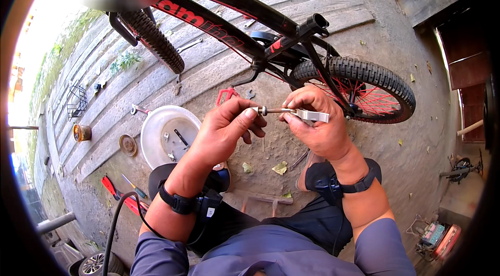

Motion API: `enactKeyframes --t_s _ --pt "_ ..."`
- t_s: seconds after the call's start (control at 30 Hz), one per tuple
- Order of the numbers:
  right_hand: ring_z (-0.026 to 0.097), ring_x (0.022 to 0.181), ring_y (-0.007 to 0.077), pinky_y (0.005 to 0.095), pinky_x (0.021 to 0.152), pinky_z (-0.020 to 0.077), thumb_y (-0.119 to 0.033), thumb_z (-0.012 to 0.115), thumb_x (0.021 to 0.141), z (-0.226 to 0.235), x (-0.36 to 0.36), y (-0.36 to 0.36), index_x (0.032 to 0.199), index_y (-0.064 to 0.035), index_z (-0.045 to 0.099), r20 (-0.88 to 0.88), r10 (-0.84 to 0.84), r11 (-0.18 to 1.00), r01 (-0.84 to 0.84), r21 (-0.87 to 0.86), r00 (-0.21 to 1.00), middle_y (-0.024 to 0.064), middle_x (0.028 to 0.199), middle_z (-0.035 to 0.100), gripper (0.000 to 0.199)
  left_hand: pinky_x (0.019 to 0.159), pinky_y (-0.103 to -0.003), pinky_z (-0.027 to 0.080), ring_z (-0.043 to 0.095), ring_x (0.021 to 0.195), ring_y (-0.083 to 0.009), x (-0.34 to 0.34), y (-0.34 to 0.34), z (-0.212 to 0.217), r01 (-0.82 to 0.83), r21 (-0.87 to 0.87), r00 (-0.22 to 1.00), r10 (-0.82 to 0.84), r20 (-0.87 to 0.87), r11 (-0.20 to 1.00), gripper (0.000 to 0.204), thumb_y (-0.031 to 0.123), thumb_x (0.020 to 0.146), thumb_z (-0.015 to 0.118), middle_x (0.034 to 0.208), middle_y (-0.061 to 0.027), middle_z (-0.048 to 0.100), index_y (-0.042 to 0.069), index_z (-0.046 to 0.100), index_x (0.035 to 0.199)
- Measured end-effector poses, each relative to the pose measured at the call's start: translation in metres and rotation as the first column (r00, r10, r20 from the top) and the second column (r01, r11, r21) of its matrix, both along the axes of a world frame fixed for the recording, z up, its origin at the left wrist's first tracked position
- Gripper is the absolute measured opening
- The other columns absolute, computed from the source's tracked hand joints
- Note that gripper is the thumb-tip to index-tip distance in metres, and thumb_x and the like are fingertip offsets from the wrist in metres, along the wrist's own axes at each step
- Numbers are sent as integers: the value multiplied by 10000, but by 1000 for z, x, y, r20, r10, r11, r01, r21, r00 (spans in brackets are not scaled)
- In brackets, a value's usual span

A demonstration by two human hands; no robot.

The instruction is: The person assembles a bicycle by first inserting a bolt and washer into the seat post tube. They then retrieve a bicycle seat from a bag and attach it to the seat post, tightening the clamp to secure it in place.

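Note:
In front of me, below the bike frame, both my hands are raised and nearly meet. My left hand (pixel 229 122) pinches one end of a thin metal axle rod (pixel 274 111) between thumb and forefinger. Ring-shaped collars sit on the rod near those fingertips. My right hand (pixel 322 125) is closed around a pale silver rectangular metal piece (pixel 313 116), its fingertips close to the rod's other end. Whether the rod and the silver piece are joined cannot be made out. A black bicycle (pixel 250 47) with red lettering lies beyond my hands.
At left stands a white plastic basin (pixel 152 140) with small parts inside. Around it lie a round tin (pixel 82 132), a brown lid (pixel 128 145), red-handled pliers (pixel 108 186) and a screwdriver (pixel 134 186). A wrench (pixel 190 45) rests on the stone slabs behind. The knobby rear wheel (pixel 385 88) is at right.

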State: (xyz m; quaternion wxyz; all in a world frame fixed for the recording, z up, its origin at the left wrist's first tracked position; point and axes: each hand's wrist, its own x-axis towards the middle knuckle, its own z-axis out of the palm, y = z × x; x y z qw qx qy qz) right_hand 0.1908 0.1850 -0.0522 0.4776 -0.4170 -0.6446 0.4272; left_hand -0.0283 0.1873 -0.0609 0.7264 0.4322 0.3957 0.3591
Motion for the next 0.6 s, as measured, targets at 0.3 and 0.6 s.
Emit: enactKeyframes --t_s 0.3,0.6 --pt "619 795 210 294 706 512 86 670 682 16 -5 -2 892 -67 590 195 2 950 -62 305 981 86 917 629 272 650 -265 524 670 876 -218 4 -3 -7 55 -257 938 38 344 965 259 108 930 588 1003 -117 650 22 547 1170" --pt "654 769 227 300 645 542 84 690 664 23 -7 -5 912 -69 603 274 -28 891 -100 443 961 93 935 636 304 689 -277 530 665 922 -234 10 -5 -13 110 -289 852 60 520 951 253 59 919 582 1043 -138 655 38 550 1169"
